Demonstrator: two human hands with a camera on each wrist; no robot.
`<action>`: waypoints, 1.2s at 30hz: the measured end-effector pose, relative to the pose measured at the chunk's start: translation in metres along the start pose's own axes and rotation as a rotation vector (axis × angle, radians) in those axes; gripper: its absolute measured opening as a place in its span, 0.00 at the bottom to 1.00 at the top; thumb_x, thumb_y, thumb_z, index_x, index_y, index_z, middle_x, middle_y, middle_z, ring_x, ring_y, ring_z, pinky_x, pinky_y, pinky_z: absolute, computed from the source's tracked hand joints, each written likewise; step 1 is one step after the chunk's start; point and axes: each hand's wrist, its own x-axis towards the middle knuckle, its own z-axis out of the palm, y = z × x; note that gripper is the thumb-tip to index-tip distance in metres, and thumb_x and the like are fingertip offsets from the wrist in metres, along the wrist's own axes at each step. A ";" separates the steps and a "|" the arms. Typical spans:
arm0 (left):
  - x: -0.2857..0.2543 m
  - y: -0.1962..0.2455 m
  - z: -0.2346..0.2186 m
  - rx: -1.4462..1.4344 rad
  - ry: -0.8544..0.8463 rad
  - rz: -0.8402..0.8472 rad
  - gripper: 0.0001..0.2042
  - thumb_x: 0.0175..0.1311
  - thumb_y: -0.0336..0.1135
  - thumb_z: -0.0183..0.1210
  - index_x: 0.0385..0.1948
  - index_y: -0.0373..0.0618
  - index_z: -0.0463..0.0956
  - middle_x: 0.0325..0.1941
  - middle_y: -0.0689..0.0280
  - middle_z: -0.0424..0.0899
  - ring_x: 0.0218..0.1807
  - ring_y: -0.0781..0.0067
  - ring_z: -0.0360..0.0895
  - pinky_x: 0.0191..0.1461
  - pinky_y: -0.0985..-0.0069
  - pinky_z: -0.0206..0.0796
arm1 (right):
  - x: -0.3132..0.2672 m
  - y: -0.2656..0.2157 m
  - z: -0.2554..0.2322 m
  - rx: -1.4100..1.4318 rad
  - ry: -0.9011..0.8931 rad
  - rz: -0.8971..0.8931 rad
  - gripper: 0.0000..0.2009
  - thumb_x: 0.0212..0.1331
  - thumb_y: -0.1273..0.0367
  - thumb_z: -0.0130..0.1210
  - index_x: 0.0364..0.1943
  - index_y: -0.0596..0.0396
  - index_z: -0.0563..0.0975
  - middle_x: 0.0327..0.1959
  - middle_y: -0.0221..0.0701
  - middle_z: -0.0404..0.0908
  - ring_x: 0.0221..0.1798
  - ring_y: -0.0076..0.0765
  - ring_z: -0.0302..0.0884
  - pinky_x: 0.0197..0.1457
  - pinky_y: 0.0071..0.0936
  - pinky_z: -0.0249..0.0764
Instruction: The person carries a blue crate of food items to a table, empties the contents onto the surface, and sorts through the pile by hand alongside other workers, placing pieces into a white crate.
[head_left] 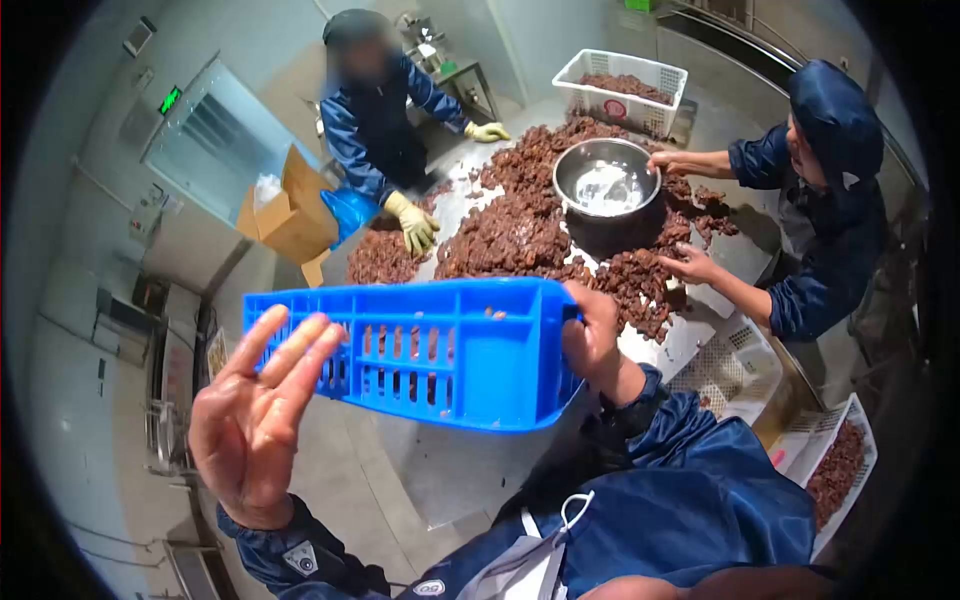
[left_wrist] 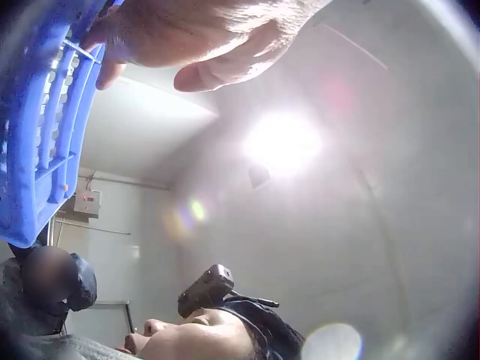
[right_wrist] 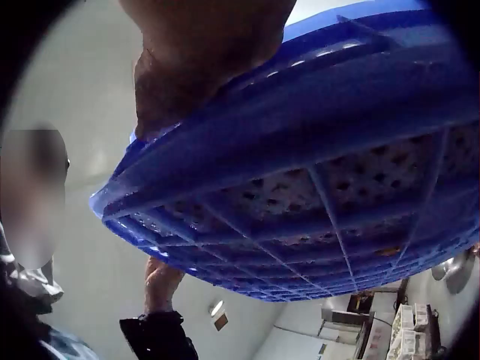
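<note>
A blue plastic crate [head_left: 500,360] with slotted sides is held up in front of the body. My right hand [head_left: 597,345] grips its right end, the fingers hooked over the edge. My left hand [head_left: 255,420] is at the slotted left side, palm showing and fingers extended; in the left wrist view the left hand's fingertips [left_wrist: 112,71] reach the crate's slats. The right wrist view looks up at the ribbed underside of the crate [right_wrist: 315,202], with small bits stuck on the mesh. Past the crate, dark red-brown chunks [head_left: 510,235] lie heaped on a metal table.
Across the table stands a gloved worker [head_left: 375,120]; another worker [head_left: 835,200] at the right holds a metal bowl [head_left: 607,178]. A white crate [head_left: 675,85] sits at the back. More white crates [head_left: 740,370] stand at the right. A cardboard box [head_left: 290,215] is at the left.
</note>
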 end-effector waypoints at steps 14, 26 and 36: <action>0.040 -0.216 -0.213 0.266 0.336 0.228 0.35 0.78 0.44 0.53 0.80 0.46 0.44 0.78 0.60 0.58 0.78 0.64 0.56 0.79 0.60 0.48 | -0.027 0.043 -0.039 -0.021 0.125 0.093 0.38 0.71 0.38 0.43 0.55 0.65 0.77 0.46 0.36 0.85 0.46 0.30 0.83 0.48 0.28 0.80; 0.103 -0.206 -0.197 0.480 0.204 0.373 0.41 0.76 0.40 0.58 0.78 0.35 0.39 0.81 0.50 0.53 0.77 0.60 0.57 0.77 0.67 0.52 | -0.098 0.090 -0.107 -0.493 0.081 0.181 0.23 0.77 0.57 0.41 0.64 0.59 0.72 0.61 0.38 0.77 0.62 0.39 0.74 0.64 0.37 0.73; 0.023 -0.460 -0.253 -0.293 0.408 -0.560 0.43 0.69 0.62 0.60 0.78 0.48 0.53 0.83 0.60 0.51 0.82 0.52 0.48 0.79 0.46 0.49 | -0.097 0.068 -0.110 -0.979 -0.160 0.182 0.21 0.79 0.66 0.41 0.71 0.55 0.66 0.71 0.38 0.70 0.70 0.42 0.68 0.73 0.40 0.66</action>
